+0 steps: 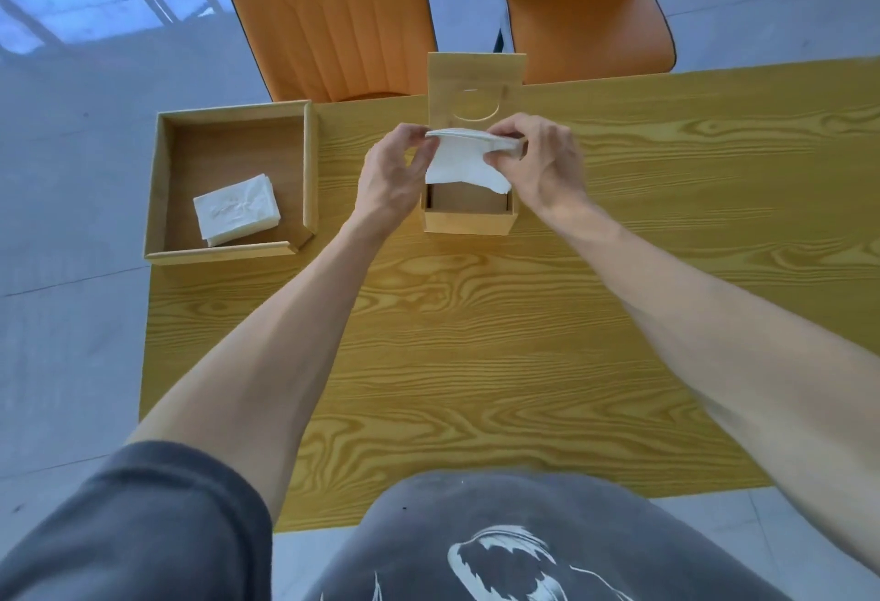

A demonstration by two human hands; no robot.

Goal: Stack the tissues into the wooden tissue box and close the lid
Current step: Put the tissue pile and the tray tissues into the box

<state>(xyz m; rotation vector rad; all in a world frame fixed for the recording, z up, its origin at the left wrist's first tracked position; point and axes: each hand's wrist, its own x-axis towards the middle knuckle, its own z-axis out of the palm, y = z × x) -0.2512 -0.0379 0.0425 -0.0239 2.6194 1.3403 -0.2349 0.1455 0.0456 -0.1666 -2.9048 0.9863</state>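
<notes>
The wooden tissue box (469,222) stands at the middle of the table, its lid (476,77) raised upright at the back with a round opening in it. Above the open box I hold a white stack of tissues (464,160): my left hand (390,172) pinches its left end, my right hand (538,162) grips its right end. One sheet droops from the stack toward the box. A second folded stack of tissues (236,208) lies in the wooden tray (157,181) at the left.
The yellow wood-grain table (476,338) ends just left of the tray. Two orange chairs (328,15) (585,10) stand behind the table's far edge. Grey floor lies to the left.
</notes>
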